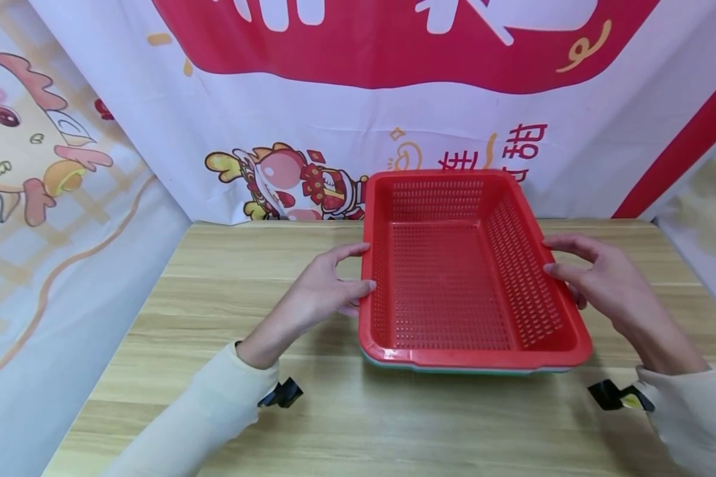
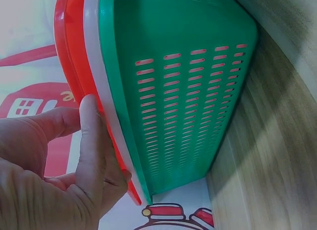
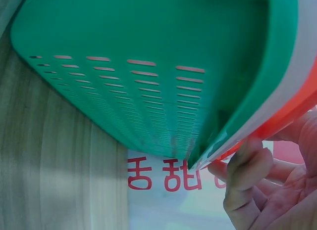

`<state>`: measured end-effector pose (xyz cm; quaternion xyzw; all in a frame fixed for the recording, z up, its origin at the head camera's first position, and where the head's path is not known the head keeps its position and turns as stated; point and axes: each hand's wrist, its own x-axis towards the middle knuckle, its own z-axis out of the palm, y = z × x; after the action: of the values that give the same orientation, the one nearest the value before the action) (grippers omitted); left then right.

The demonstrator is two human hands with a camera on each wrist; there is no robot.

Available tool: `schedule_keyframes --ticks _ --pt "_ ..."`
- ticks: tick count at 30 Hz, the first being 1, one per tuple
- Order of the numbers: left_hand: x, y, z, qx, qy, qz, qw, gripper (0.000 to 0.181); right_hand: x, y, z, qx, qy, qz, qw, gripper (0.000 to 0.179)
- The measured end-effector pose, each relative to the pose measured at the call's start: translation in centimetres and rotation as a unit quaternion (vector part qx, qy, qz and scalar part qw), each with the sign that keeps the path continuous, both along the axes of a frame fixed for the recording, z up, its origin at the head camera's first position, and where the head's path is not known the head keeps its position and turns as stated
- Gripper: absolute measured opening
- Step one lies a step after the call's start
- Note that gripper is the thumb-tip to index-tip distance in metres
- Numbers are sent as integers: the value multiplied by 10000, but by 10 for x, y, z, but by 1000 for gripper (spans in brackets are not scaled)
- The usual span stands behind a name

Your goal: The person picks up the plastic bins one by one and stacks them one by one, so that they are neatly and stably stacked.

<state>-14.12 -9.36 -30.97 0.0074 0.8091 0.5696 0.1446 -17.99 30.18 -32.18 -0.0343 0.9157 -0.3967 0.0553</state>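
A red perforated plastic basket [image 1: 453, 285] sits nested on top of a stack. Under its rim shows a pale rim [image 2: 93, 32], and below that a green basket [image 2: 188, 106] with rows of slots in its wall. My left hand [image 1: 322, 285] grips the red rim at the left side, thumb and fingertips on the edge. On the opposite side my right hand [image 1: 602, 278] holds the red rim in the same way. From the right wrist view, the fingers [image 3: 247, 163] curl at the red edge beside the green basket's wall. The red basket has nothing in it.
The stack is over a wood-grain table [image 1: 215, 298], near its back edge. Behind it hangs a white and red printed cloth [image 1: 334, 112]. Another patterned cloth [image 1: 65, 265] borders the left side. Black straps [image 1: 282, 393] are at both wrists.
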Motion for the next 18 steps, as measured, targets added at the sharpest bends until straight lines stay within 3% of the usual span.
schedule_keyframes --ticks 12,18 --pt "1 1 -5 64 116 -50 9999 70 0 3 -1 -99 -135 15 9999 66" --pt "1 -1 -10 -150 249 -98 9995 68 0 4 -4 -173 -203 70 9996 65"
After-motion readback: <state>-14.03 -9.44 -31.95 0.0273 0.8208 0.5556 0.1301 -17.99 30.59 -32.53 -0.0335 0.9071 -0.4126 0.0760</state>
